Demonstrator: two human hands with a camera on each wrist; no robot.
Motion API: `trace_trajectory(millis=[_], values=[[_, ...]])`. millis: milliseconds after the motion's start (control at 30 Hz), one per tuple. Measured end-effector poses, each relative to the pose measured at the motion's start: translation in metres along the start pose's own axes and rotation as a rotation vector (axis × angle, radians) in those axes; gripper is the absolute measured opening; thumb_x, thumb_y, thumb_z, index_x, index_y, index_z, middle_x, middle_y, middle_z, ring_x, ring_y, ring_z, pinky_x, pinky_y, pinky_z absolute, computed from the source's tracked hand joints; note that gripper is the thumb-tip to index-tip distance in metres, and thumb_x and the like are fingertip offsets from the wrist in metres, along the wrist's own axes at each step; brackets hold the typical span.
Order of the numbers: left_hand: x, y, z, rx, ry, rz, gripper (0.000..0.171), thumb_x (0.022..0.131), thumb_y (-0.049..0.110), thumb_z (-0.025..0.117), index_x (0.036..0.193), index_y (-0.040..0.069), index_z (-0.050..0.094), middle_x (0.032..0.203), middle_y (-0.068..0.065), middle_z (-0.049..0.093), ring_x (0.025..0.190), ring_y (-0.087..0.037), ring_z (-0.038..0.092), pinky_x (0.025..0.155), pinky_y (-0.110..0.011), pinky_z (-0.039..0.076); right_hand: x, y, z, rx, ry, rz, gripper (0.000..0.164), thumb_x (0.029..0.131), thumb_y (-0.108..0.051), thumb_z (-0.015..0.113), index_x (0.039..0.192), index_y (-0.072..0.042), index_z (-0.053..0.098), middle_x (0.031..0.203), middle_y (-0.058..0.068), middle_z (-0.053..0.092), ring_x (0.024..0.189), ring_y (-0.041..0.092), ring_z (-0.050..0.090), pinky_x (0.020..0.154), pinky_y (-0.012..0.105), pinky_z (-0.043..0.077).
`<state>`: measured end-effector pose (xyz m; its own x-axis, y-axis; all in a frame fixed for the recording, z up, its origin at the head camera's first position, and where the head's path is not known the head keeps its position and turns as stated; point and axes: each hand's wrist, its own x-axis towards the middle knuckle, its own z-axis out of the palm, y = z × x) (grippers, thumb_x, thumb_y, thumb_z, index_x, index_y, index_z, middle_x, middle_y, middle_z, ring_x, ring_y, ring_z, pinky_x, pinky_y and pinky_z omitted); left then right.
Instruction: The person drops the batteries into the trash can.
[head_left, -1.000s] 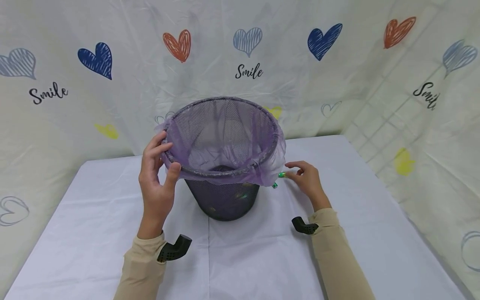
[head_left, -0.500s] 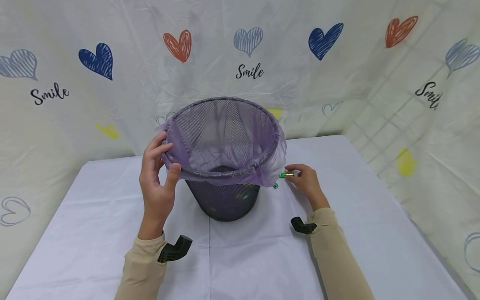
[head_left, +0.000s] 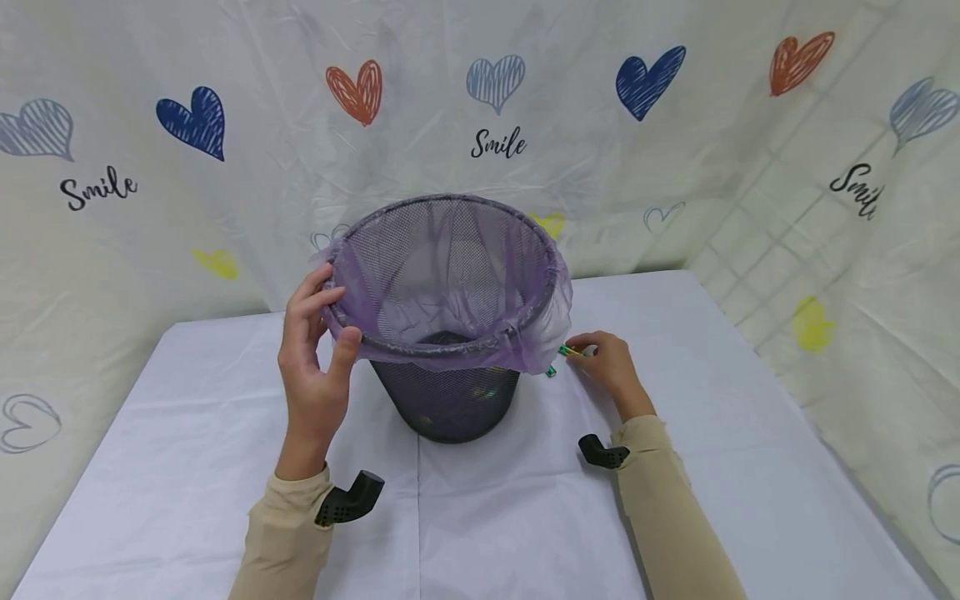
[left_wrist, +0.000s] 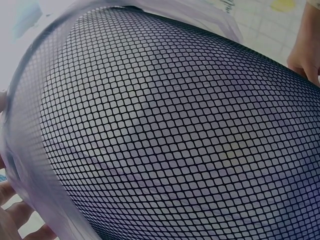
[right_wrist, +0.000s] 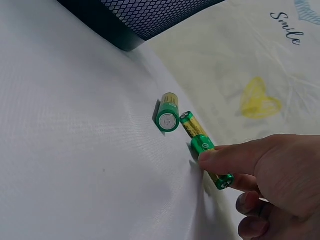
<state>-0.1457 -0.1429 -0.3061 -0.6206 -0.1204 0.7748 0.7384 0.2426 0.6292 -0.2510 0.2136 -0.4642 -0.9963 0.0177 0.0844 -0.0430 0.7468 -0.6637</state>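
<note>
A dark mesh wastebasket [head_left: 450,404] stands mid-table, lined with a thin purple bag [head_left: 551,329] folded out over its rim. My left hand [head_left: 313,371] holds the rim's left side, fingers outside and thumb at the front; in the left wrist view, mesh fills most of the frame and fingers [left_wrist: 17,215] show at the bag's edge. Right of the basket, my right hand [head_left: 611,367] pinches a green-and-gold battery [right_wrist: 212,162] between thumb and finger, low over the table. One more battery [right_wrist: 191,124] lies against its far end, and another battery [right_wrist: 168,112] lies just beside them.
White cloth covers the table [head_left: 487,525]. Behind it hangs a pale curtain [head_left: 442,158] printed with hearts and "Smile". Green and yellow glints show through the basket's lower mesh. A black wrist mount [head_left: 351,498] sits on the left sleeve, and another mount [head_left: 602,452] on the right.
My right hand has shifted slightly down and left, and the battery in its fingers has turned to a slant. The left hand and the wastebasket stay where they were.
</note>
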Motion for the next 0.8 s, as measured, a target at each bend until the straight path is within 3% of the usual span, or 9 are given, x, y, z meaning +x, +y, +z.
trace_trajectory(millis=[467,633,800], values=[[0.000,0.001,0.001,-0.020,0.005,0.006,0.053,0.088,0.029,0.058,0.113,-0.016,0.047,0.134,-0.027,0.041,0.129,-0.034,0.038,0.103,-0.028,0.038,-0.005,-0.008,-0.011,0.012,0.039,-0.048,0.020,0.081,-0.015,0.067,0.101,-0.011,0.070,0.101,0.013,0.066,0.094,0.029,0.056,0.080,0.040,0.043],[0.000,0.002,0.001,-0.024,0.003,0.008,0.053,0.088,0.029,0.058,0.113,-0.016,0.047,0.134,-0.027,0.040,0.129,-0.035,0.037,0.102,-0.027,0.038,-0.009,-0.014,-0.019,0.008,0.058,-0.044,0.021,0.082,-0.016,0.067,0.103,-0.012,0.069,0.101,0.011,0.065,0.085,0.026,0.050,0.071,0.033,0.038],[0.000,0.002,0.001,-0.021,0.009,0.006,0.054,0.088,0.030,0.059,0.113,-0.016,0.047,0.134,-0.027,0.041,0.129,-0.034,0.038,0.101,-0.026,0.039,-0.011,-0.020,-0.025,0.005,0.116,-0.094,0.021,0.082,-0.017,0.067,0.102,-0.012,0.070,0.097,0.009,0.065,0.076,0.021,0.046,0.065,0.029,0.035]])
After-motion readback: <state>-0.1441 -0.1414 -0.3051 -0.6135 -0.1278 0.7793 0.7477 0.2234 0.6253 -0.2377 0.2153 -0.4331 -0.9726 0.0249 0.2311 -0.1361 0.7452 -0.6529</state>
